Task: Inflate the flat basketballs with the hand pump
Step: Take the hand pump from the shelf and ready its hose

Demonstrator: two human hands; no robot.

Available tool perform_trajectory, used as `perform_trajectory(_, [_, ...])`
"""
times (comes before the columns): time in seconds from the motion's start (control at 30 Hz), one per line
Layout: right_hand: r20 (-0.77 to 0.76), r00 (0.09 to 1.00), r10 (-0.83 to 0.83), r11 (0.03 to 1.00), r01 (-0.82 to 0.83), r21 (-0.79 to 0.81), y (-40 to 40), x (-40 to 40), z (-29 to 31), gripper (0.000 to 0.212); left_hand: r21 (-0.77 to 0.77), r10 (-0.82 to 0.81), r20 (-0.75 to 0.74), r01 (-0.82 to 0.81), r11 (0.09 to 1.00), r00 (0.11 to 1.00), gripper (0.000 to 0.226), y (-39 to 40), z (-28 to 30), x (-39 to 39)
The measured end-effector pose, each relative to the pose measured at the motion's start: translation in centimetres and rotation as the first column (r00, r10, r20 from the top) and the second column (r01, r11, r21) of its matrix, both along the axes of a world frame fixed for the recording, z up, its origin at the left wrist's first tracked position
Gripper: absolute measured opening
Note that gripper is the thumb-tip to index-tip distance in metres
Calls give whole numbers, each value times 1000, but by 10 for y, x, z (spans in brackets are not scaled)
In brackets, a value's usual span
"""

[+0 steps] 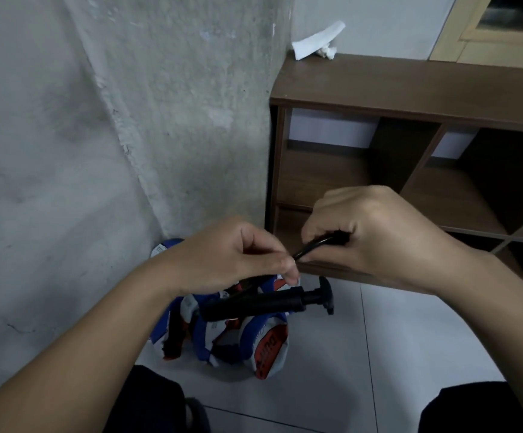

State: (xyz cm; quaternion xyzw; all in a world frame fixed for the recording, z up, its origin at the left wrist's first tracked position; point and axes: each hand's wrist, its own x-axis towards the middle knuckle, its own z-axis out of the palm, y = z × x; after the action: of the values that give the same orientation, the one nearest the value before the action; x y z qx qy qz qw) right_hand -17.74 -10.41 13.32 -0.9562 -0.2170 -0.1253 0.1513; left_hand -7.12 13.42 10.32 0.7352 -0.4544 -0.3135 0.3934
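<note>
1. Head view, centre: both hands meet above the floor on a thin black hose. The left hand has its fingers curled, thumb and fingertips pinching the left end of the hose; what sits at that end is hidden by the fingers.
2. Head view, right of centre: the right hand is curled round the thicker right end of the hose, knuckles toward the camera, thumb pressed on the hose from the near side.
3. Head view, below the hands: the black hand pump lies nearly level, its T-shaped handle pointing right, its barrel resting on the flat basketballs.
4. Head view, lower centre: the flat basketballs form a crumpled blue, white and orange heap on the pale tiled floor, near the foot of the grey concrete wall; how many there are cannot be told.
5. Head view, far right: a brown wooden shelf unit stands against the wall, with open compartments; a strip of white paper lies on its top at the far left corner.
6. Head view, near edge: dark-clothed knees frame the heap on both sides.
</note>
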Motion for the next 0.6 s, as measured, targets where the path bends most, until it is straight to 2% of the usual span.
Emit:
perform_trajectory(0.07, [52, 998, -39, 999, 40, -5, 1, 5, -9, 34, 16, 28, 5, -28, 999, 1000, 21, 4, -4, 0])
perform_trajectory(0.13, [37, 986, -160, 974, 152, 168, -2, 9, -20, 68, 31, 110, -12, -110, 993, 994, 19, 10, -8, 2])
perform_trajectory(0.2, [-162, 943, -290, 826, 332, 455, -5, 13, -38, 90, 2, 210, -55, -210, 978, 976, 17, 18, -14, 5])
perform_trajectory(0.27, [-384, 868, -313, 661, 490, 568, -12, 18, -65, 88, -32, 321, -73, -324, 946, 944, 16, 26, -23, 11])
perform_trajectory(0.3, [-477, 826, -300, 634, 546, 548, -15, 22, -81, 81, -40, 369, -81, -373, 927, 926, 15, 29, -26, 14])
perform_trajectory(0.33, [-560, 779, -281, 649, 584, 488, -17, 27, -99, 72, -41, 412, -83, -417, 908, 907, 15, 34, -30, 16])
perform_trajectory(0.4, [-702, 656, -277, 735, 615, 285, -14, 39, -139, 57, -23, 491, -64, -493, 870, 869, 15, 42, -34, 22])
perform_trajectory(0.47, [-744, 584, -325, 844, 534, 50, -5, 50, -188, 48, 2, 533, -49, -533, 846, 845, 16, 49, -38, 30])
perform_trajectory(0.53, [-724, 613, -316, 921, 381, -79, 7, 57, -243, 46, 0, 548, -66, -549, 836, 834, 15, 54, -39, 38])
perform_trajectory(0.6, [-716, 634, -291, 951, 275, -142, 18, 62, -291, 38, -25, 553, -155, -563, 826, 819, 11, 57, -38, 44])
